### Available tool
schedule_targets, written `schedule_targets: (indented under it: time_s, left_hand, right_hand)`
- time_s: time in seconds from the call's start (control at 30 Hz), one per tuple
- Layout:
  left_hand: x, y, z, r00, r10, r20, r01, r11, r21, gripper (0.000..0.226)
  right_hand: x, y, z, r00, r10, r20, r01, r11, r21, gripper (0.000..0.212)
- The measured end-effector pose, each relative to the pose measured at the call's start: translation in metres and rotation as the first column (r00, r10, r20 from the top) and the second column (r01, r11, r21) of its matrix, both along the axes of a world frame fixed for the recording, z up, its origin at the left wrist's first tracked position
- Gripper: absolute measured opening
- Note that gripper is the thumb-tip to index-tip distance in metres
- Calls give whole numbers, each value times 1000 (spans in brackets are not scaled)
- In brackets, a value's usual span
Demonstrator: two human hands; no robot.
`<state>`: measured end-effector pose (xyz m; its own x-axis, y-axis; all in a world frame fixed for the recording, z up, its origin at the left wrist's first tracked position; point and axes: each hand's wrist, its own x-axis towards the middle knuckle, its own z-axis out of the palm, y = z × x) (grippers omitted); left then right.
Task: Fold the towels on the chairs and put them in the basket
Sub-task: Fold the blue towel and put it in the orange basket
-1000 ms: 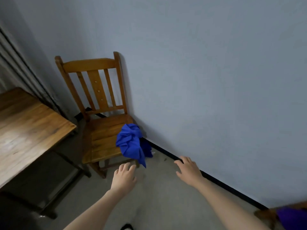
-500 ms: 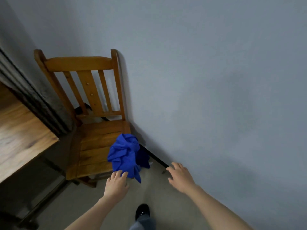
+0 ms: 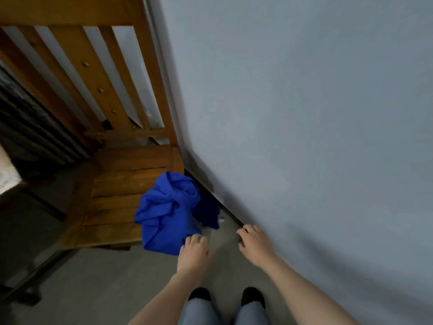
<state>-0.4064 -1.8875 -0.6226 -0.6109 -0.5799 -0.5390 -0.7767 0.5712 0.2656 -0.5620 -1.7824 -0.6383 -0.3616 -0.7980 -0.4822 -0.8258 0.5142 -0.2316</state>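
Barely begun. Item: one towel (image 3: 168, 214), blue, unfolded, crumpled in a heap on the chair (image 3: 121, 184), at the seat's 4 o'clock corner, with a darker flap hanging off toward the wall (image 3: 304, 113).

Status: not lifted, not folded. The basket is out of sight, so nothing counts as stowed.

Left hand (image 3: 193, 250): grip slack, fingers relaxed, holding nothing. Its tips are at the heap's 5 o'clock hem; contact cannot be told.

Right hand (image 3: 255, 245): grip likewise loose and empty, over the floor (image 3: 117, 289) at the towel's 4 o'clock, near the wall.

Remaining, by my reckoning: lift, fold, carry to the basket.
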Motion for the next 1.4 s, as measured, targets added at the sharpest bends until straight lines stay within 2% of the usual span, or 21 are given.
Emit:
schedule_targets:
  time_s: [0.3, 0.43, 0.57, 0.7, 0.73, 0.8, 0.87, 0.97, 1.07, 1.13, 1.2, 1.27, 1.33, 1.4]
  left_hand:
    - [-64, -29, -256, 998, 58, 27, -59, 997, 43, 32]
    - [-108, -65, -350, 998, 32, 51, -31, 999, -35, 33]
    - [-141, -94, -415, 985, 160, 62, -153, 982, -108, 41]
    - [-140, -104, -458, 970, 243, 28, -233, 952, -197, 72]
    - [-139, -106, -462, 960, 277, 30, -266, 945, -191, 76]
    - [-139, -110, -469, 934, 357, 31, -349, 925, -150, 77]
    - [-140, -116, -472, 886, 464, -8, -463, 882, -84, 67]
    - [-141, -117, -465, 803, 581, -137, -586, 811, 4, 35]
    - [-141, -93, -435, 746, 641, -179, -633, 767, 109, 26]
    - [-139, -73, -397, 752, 638, -166, -627, 770, 119, 24]
    - [-134, -54, -347, 803, 578, -145, -573, 816, 78, 21]
    - [-129, -38, -287, 853, 506, -127, -505, 862, 40, 18]
    - [-126, -27, -221, 857, 494, -146, -492, 869, 54, 16]
    - [-126, -20, -151, 851, 495, -178, -493, 868, 57, 14]
  right_hand:
    - [-46, -51, -259, 997, 53, 55, -52, 998, -20, 36]
    - [-77, -85, -361, 993, 37, 109, -32, 998, -50, 35]
    - [-92, -120, -432, 978, 1, 206, 29, 989, -142, 38]
    - [-84, -149, -467, 937, -45, 347, 118, 975, -190, 62]
    - [-81, -155, -472, 918, -79, 389, 169, 965, -202, 61]
    - [-72, -165, -479, 878, -157, 452, 286, 930, -233, 38]
    - [-68, -176, -480, 872, -182, 454, 311, 922, -229, 16]
    - [-70, -175, -468, 891, -153, 428, 279, 928, -247, 29]
    - [-70, -149, -434, 890, -186, 416, 302, 924, -233, 38]
    - [-68, -125, -395, 897, -233, 377, 323, 926, -195, 26]
    - [-65, -104, -339, 887, -281, 367, 362, 916, -173, 15]
    - [-62, -89, -276, 905, -290, 311, 355, 918, -178, 17]
    - [-62, -80, -208, 927, -288, 239, 331, 929, -167, 29]
    - [-63, -74, -138, 932, -284, 224, 321, 935, -152, 26]
